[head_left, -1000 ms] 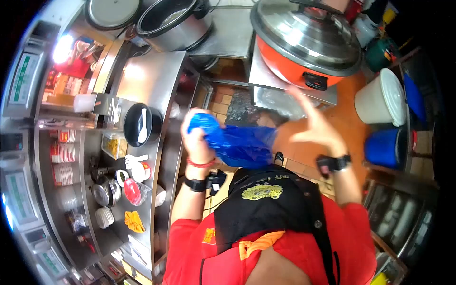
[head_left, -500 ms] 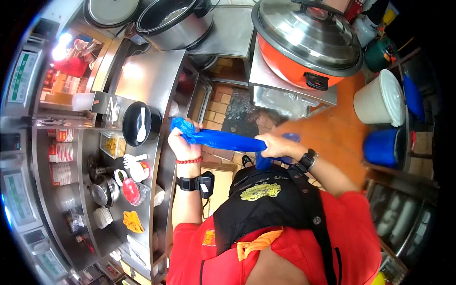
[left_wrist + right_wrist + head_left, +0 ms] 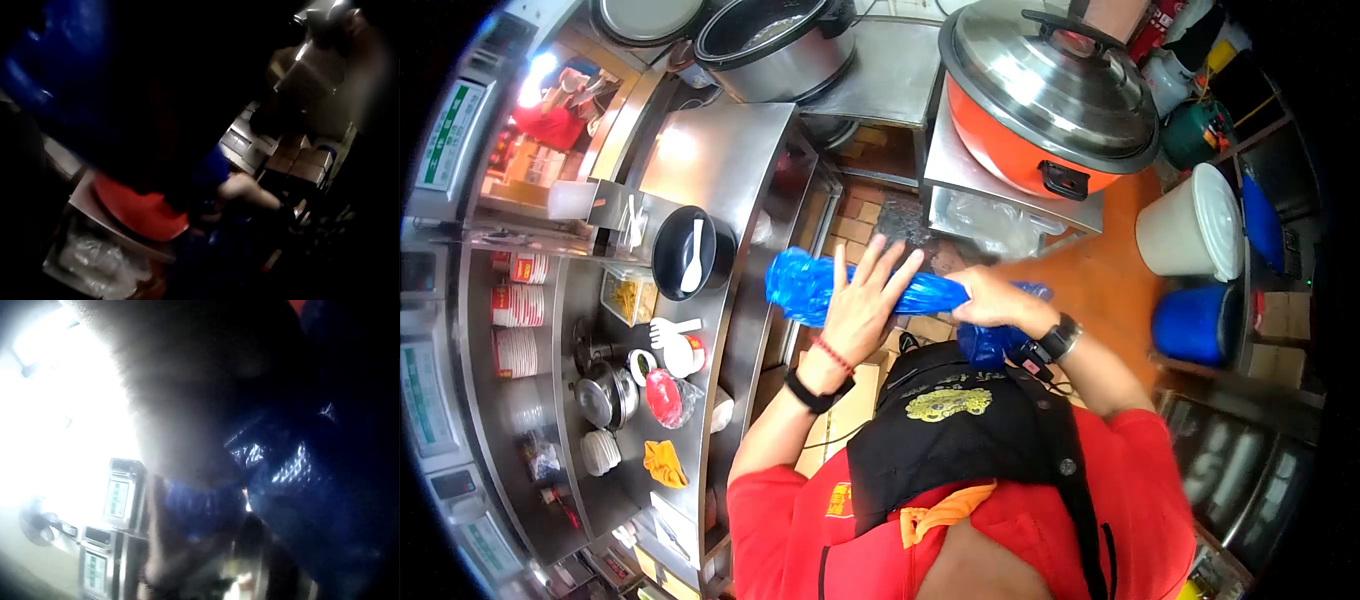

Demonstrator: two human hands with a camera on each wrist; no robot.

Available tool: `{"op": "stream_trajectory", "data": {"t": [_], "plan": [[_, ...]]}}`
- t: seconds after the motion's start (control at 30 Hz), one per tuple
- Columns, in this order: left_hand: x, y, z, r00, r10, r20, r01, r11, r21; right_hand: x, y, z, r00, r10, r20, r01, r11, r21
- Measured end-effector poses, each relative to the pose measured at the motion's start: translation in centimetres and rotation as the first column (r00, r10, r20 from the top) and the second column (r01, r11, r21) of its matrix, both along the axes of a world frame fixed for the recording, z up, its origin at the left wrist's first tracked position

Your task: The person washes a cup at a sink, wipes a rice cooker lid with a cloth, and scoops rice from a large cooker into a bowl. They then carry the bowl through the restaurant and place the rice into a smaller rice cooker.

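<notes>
A blue plastic bag [image 3: 932, 294] is stretched sideways in front of the apron in the head view. The left hand [image 3: 860, 306] lies on its middle with fingers straight and spread. The right hand [image 3: 998, 300] grips the bag farther right, and crumpled blue plastic hangs below that fist. The bag's left end bulges past the left hand. The left wrist view is dark, with blue plastic [image 3: 69, 94] at the upper left and the right hand [image 3: 247, 189] near the middle. Shiny blue plastic [image 3: 294, 469] fills the right side of the right wrist view.
A steel counter on the left holds a black bowl [image 3: 670, 262] with a white spoon, a red-lidded item and an orange cloth [image 3: 664, 464]. Ahead stands a large orange cooker [image 3: 1040, 140] on a steel stand. A white bucket [image 3: 1185, 225] and a blue bin [image 3: 1195, 325] are at right.
The right hand came in and took hold of the bag, now drawn out sideways. The left hand moved from gripping the bag's left end to lying spread over its middle.
</notes>
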State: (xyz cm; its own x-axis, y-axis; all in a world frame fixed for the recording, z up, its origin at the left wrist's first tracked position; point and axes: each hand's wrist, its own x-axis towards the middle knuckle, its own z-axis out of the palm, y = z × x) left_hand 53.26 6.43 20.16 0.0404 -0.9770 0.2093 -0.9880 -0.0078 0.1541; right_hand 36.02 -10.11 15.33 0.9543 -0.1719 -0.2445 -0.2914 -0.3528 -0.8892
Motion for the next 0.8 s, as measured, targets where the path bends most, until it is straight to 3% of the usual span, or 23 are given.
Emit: {"op": "stream_trajectory", "data": {"t": [0.03,0.07,0.13,0.23,0.27,0.33,0.37,0.47,0.5,0.57,0.63,0.77,0.8], "plan": [[0.7,-0.4,-2.3,0.998,-0.011,0.055,0.01,1.0,0.013,0.1,0.3,0.1,0.998,0.051,0.033,-0.053,0.997,0.058],[1.0,-0.8,-3.4,0.991,0.08,-0.106,-0.074,0.996,0.058,0.2,1.0,0.9,0.999,0.045,0.029,-0.05,0.979,0.198],[1.8,-1.3,-4.4,0.996,0.062,-0.068,-0.065,0.997,-0.032,0.2,2.3,0.7,0.999,0.047,0.018,-0.05,0.903,0.428],[2.2,-2.0,-3.7,0.998,0.044,-0.035,-0.047,0.996,-0.079,-0.6,3.2,-0.7,0.998,-0.027,0.048,-0.004,0.836,0.549],[2.2,-2.1,-3.6,0.999,0.028,-0.03,-0.03,0.996,-0.083,-0.7,2.8,-1.3,0.999,-0.028,0.044,-0.001,0.837,0.547],[2.1,-2.3,-3.7,0.999,0.036,-0.025,-0.037,0.996,-0.075,-1.4,1.7,-2.2,0.99,0.089,-0.11,-0.054,0.955,0.292],[2.1,-2.4,-3.7,0.999,0.041,-0.015,-0.042,0.997,-0.068,-1.7,1.4,-2.6,0.99,0.085,-0.109,-0.049,0.955,0.294],[2.5,-2.2,-5.4,0.99,-0.078,-0.12,0.061,0.989,-0.136,-2.8,0.4,-2.9,0.958,0.119,-0.262,-0.153,0.982,-0.113],[2.8,-1.8,-6.1,0.989,-0.08,-0.123,0.063,0.989,-0.133,-3.3,0.1,-3.4,0.957,0.117,-0.264,-0.151,0.982,-0.11],[3.3,-1.0,-7.3,0.934,-0.13,-0.331,0.141,0.99,0.009,-4.4,-0.9,-4.7,0.99,-0.073,-0.12,0.074,0.997,0.005],[3.5,-0.6,-7.7,0.922,-0.106,-0.372,0.132,0.99,0.045,-4.7,-2.1,-4.3,0.982,-0.144,-0.124,0.141,0.99,-0.029],[4.1,-1.3,-7.6,0.933,-0.088,-0.349,0.094,0.996,0.0,-4.3,-3.5,-2.6,0.976,-0.102,-0.193,0.104,0.995,0.001],[4.0,-1.4,-7.5,0.913,-0.035,-0.406,0.05,0.998,0.026,-4.3,-3.8,-2.7,0.981,-0.121,-0.153,0.134,0.988,0.074]]}}
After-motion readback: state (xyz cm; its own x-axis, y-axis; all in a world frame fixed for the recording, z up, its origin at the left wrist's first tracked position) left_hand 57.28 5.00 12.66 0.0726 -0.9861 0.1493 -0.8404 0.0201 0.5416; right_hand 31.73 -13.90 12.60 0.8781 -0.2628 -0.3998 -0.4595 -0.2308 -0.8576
